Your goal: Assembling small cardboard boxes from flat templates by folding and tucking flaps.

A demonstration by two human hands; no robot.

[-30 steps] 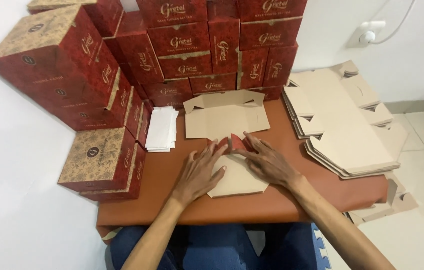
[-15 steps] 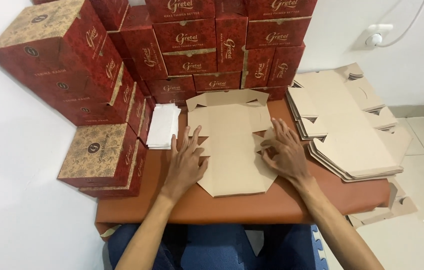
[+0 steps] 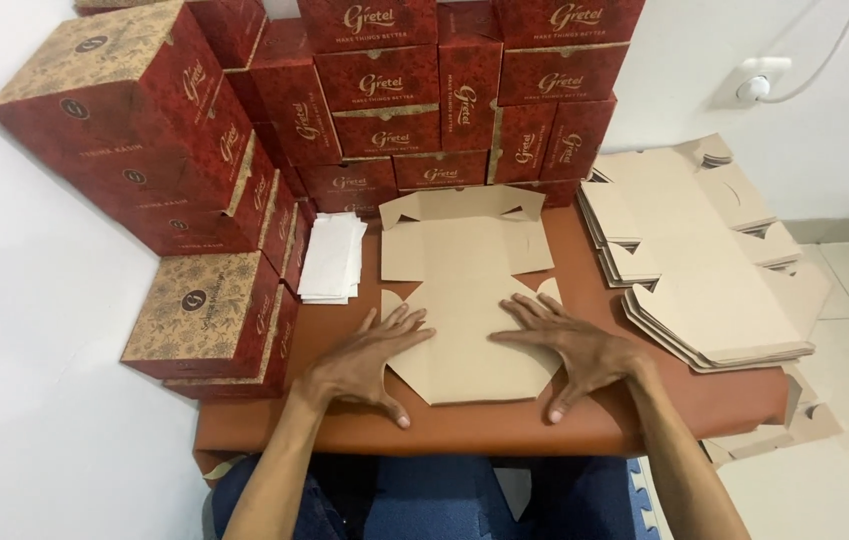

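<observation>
Cardboard blank (image 3: 469, 300) lay flat mid-table (image 3: 644, 415), further unfolded than half second before, I noted. Left hand (image 3: 369, 362) and right hand (image 3: 574, 350) spread open, palms pressing near edge, gripping nothing. Red patterned boxes (image 3: 384, 90) stacked behind and left; flat blanks (image 3: 704, 260) piled right; white sheets (image 3: 332, 258) beside boxes.

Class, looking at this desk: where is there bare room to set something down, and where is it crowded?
Bare: the brown table between white paper stack and left hand; also its front edge. Crowded: red boxes behind, flat cardboard stack on the right, unfolded blank centre.
</observation>
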